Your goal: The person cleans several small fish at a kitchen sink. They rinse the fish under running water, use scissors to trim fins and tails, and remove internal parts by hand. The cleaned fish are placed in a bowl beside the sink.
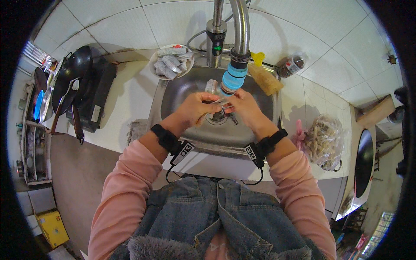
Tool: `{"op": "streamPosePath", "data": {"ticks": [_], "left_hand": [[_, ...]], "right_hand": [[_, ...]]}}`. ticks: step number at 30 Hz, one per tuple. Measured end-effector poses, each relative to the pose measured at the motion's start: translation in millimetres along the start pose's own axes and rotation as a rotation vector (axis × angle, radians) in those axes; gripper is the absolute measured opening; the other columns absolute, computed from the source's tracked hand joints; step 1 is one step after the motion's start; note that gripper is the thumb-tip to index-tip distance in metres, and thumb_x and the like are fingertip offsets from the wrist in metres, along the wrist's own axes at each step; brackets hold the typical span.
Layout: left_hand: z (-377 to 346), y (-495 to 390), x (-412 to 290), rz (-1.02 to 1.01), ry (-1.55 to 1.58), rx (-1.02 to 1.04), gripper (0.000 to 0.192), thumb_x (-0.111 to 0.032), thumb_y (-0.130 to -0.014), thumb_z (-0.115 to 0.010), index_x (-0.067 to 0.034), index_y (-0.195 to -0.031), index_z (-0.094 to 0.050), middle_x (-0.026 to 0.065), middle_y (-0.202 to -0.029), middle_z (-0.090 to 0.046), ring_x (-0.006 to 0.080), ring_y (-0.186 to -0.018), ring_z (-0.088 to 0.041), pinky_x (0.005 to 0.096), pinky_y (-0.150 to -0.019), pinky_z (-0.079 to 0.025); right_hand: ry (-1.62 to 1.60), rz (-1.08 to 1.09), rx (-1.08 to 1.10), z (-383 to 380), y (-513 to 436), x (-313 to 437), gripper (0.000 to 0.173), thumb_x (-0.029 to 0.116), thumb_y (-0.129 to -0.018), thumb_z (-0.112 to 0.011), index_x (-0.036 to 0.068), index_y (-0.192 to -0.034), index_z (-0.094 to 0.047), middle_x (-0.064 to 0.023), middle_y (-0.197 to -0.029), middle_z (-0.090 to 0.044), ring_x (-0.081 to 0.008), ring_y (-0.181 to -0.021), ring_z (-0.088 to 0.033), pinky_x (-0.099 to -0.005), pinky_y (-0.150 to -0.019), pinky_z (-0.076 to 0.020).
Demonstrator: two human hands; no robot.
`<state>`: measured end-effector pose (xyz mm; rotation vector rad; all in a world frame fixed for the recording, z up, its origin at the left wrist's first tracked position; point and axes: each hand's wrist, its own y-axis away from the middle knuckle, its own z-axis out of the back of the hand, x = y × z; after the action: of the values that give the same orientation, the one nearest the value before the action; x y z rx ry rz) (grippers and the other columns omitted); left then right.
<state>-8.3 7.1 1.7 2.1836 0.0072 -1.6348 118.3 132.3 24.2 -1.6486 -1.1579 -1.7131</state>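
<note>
Over the metal sink (195, 130), my left hand (200, 109) and my right hand (243, 107) meet just below the faucet's blue nozzle (233, 76). Between their fingers is a small silvery piece, seemingly fish (221, 101), partly hidden by the fingers. Another pale piece of fish (211, 86) lies in the basin just beyond my left hand. Beneath the hands sits the drain (216, 120), with dark bits about it. At the sink's back left corner, a white plate (152, 69) holds several silvery fish pieces.
A tan sponge-like pad (265, 79) and a yellow object (257, 58) lie at the sink's back right, near a jar (292, 65). A plastic bag of food (325, 141) stands on the right counter. To the left, a black wok (74, 74) rests on a stove (97, 97); a grey cloth (137, 130) lies nearer.
</note>
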Motion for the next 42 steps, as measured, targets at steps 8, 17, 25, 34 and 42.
{"op": "streamPosePath", "data": {"ticks": [8,17,25,34,42], "left_hand": [[-15,-1,-8,-0.014,0.194,-0.087,0.02,-0.015,-0.079,-0.06,0.0,-0.092,-0.056,0.0044,-0.083,-0.059,0.0101,-0.073,-0.055,0.0214,-0.062,-0.044],[-15,-13,1,-0.024,0.182,-0.073,0.022,-0.018,-0.082,-0.057,0.001,-0.092,-0.056,0.0045,-0.077,-0.057,0.0114,-0.066,-0.055,0.0251,-0.056,-0.045],[-10,-8,4,0.12,0.098,0.165,0.027,-0.011,-0.075,-0.062,0.001,-0.098,-0.053,0.0057,-0.084,-0.058,0.0144,-0.073,-0.056,0.0287,-0.065,-0.045],[-16,-3,2,0.014,0.057,0.036,0.026,-0.011,-0.074,-0.063,0.003,-0.094,-0.054,0.0076,-0.082,-0.058,0.0151,-0.07,-0.056,0.0297,-0.06,-0.046],[-10,-5,10,0.087,0.16,0.016,0.025,-0.013,-0.08,-0.057,0.003,-0.098,-0.052,0.0071,-0.084,-0.056,0.016,-0.073,-0.056,0.0311,-0.063,-0.047]], "right_hand": [[-0.094,-0.017,0.021,-4,2,-5,0.017,0.011,-0.082,-0.053,-0.005,-0.087,-0.056,-0.0065,-0.079,-0.058,-0.0108,-0.068,-0.057,-0.0213,-0.06,-0.0489],[0.009,0.071,0.029,13,8,0,0.016,0.005,-0.077,-0.058,-0.003,-0.09,-0.058,-0.005,-0.08,-0.058,-0.0092,-0.07,-0.054,-0.0199,-0.063,-0.0461],[-0.166,0.132,-0.039,16,10,-2,0.023,0.007,-0.072,-0.063,-0.001,-0.093,-0.057,-0.0023,-0.076,-0.056,-0.009,-0.069,-0.051,-0.0204,-0.065,-0.0425],[0.072,0.086,0.019,3,3,-8,0.019,0.016,-0.08,-0.058,-0.003,-0.079,-0.056,-0.0024,-0.069,-0.055,-0.0078,-0.059,-0.047,-0.0215,-0.054,-0.0392],[0.213,-0.01,-0.001,18,5,-6,0.017,0.018,-0.082,-0.055,0.001,-0.078,-0.056,-0.0006,-0.065,-0.054,-0.0068,-0.058,-0.048,-0.0198,-0.054,-0.0391]]}}
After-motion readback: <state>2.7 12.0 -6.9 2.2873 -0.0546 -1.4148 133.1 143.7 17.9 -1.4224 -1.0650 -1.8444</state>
